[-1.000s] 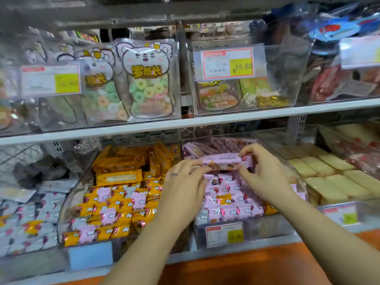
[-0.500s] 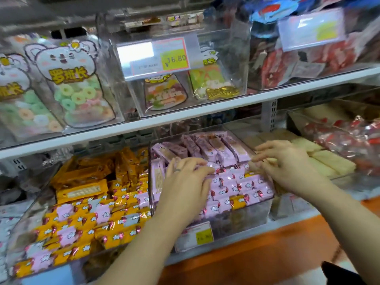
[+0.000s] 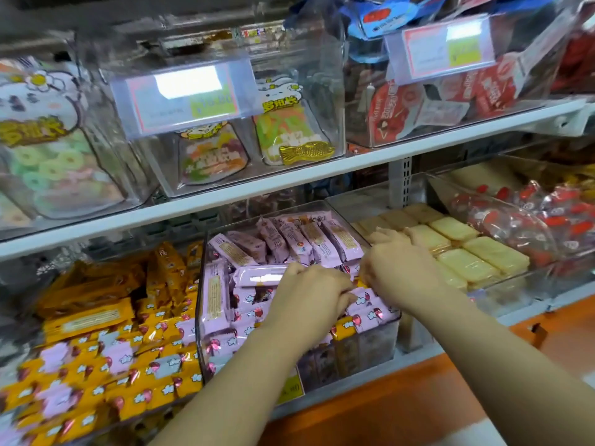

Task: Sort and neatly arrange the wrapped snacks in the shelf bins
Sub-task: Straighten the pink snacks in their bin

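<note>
— Where are the hands?
— Both are over the middle clear bin (image 3: 384,339) on the lower shelf. The left hand (image 3: 309,294) rests knuckles-up on the small pink packets (image 3: 367,305) at the front, fingers curled. The right hand (image 3: 399,278) is just beside it, fingers bent down into the bin. Whether either pinches a wrapper, I cannot tell.
— And the long snacks?
— A flat pink bar (image 3: 257,275) lies just left of the left hand, long axis left to right. A side bar (image 3: 215,294) stands on edge against the bin's left wall, at right angles to it. Farther back, the back row of pink bars (image 3: 306,239) leans side by side, ends pointing rearward and up.
</note>
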Demonstrator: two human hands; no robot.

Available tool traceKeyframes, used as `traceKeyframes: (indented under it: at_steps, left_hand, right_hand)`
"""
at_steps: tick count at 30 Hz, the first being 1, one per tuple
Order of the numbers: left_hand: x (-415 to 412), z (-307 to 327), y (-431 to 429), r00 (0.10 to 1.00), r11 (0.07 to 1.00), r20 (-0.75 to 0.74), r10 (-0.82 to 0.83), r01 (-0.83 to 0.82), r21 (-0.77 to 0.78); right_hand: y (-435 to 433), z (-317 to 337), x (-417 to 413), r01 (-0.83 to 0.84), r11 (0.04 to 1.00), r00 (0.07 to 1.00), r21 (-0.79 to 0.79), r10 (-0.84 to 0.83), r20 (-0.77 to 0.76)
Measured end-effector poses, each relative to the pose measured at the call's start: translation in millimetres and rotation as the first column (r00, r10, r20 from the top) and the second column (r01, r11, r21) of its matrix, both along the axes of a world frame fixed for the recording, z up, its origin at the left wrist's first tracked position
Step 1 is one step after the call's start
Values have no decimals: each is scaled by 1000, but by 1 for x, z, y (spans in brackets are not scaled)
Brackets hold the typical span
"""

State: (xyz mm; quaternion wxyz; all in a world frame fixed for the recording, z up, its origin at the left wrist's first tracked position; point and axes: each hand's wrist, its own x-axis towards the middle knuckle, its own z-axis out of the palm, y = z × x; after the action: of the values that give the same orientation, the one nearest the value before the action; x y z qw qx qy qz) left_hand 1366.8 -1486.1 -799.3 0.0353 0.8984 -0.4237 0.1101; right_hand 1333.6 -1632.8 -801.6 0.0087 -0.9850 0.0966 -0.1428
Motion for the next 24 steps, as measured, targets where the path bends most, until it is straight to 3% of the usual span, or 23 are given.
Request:
traceKeyframes:
  at_steps: [6,10,14,17,20,24]
  left_hand:
    - [3,-7,3,1000,999,-14,-19,18,-45]
    - [2,-7,2,999,999,4,-35,35,-36]
    - [0,-5,3,999,996,-11,-44,43,-75]
    - [-5,-1,9,998,975,-32,-54,46,-219]
    - [-10,7,28,996,903,-83,20,-54,-427]
    - [-15,15,63,982,832,-182,43,-135,-538]
  right_hand:
    - [-10,-10,-7,-139,990,950,22,127,284]
    - [-18,-5,-13,-264,960,850,96,184,494]
    - [-11,13,-29,-379,892,723,245,121,681]
    - [6,19,-39,-455,839,645,299,79,760]
    - [25,18,-44,-547,769,595,330,80,800]
    - [61,15,-44,-617,673,604,407,74,794]
